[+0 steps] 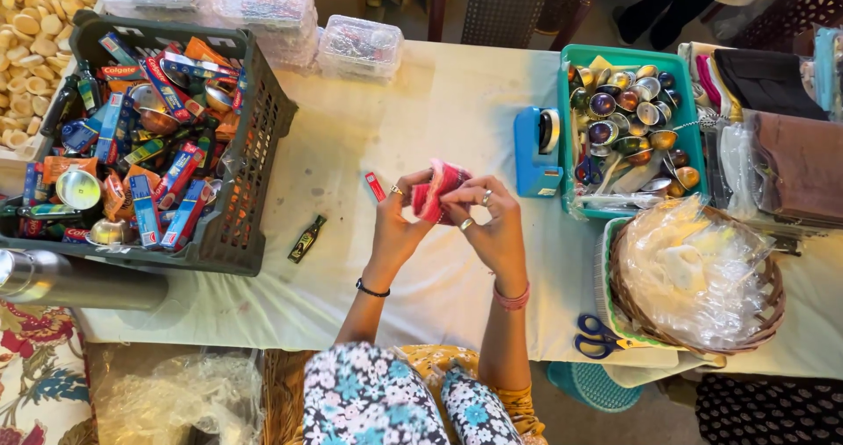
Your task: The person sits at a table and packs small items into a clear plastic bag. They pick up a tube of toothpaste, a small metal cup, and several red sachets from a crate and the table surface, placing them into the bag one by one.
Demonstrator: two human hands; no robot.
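Observation:
Both my hands meet over the middle of the white-covered table. My left hand and my right hand together grip a small red and pink pouch, fingers pinching its upper edge. Rings show on both hands, a black band on the left wrist, pink bangles on the right. A small red packet lies on the cloth just left of my left hand. A small dark bottle lies further left.
A dark crate of toothpaste boxes and small steel bowls stands at left. A teal tray of shiny little pots, a blue tape dispenser, a wicker basket with plastic bags and blue scissors sit at right. Clear lidded boxes stand behind.

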